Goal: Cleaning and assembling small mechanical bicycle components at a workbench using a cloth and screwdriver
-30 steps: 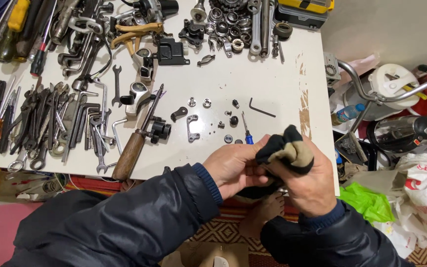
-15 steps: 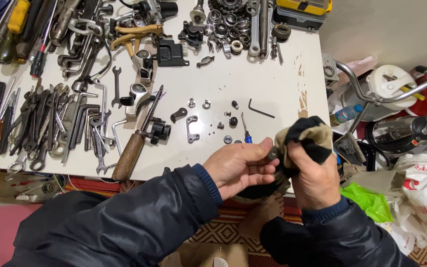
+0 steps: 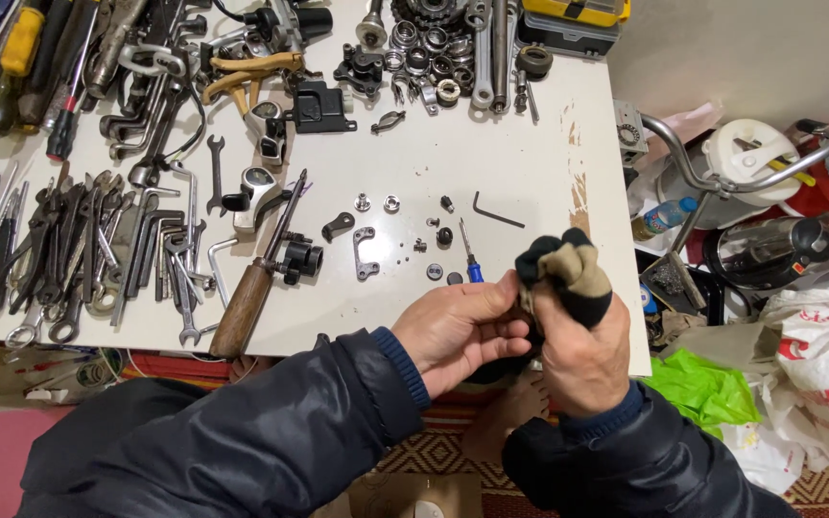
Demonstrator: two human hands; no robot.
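My right hand (image 3: 582, 357) grips a black and tan rag (image 3: 560, 270) bunched above its fingers, at the near edge of a white table (image 3: 520, 163). My left hand (image 3: 458, 331) presses against the rag from the left, fingers closed around something small that the rag and fingers hide. Just beyond the hands lie small metal parts: a flat bracket (image 3: 366, 251), washers (image 3: 391, 202), a black hex key (image 3: 497, 210) and a blue-handled screwdriver (image 3: 470, 263).
Rows of wrenches (image 3: 98, 259), a wooden-handled tool (image 3: 251, 283), pliers (image 3: 247, 72) and bearings (image 3: 429, 58) cover the table's left and far side. To the right stand a handlebar (image 3: 712, 163), white container (image 3: 750, 158), bottle (image 3: 659, 219), green bag (image 3: 702, 388) and white bags.
My right hand and the rag have lifted and turned against my left hand, the rag shifting from in front of the hands to above the right fingers. The table items stay put.
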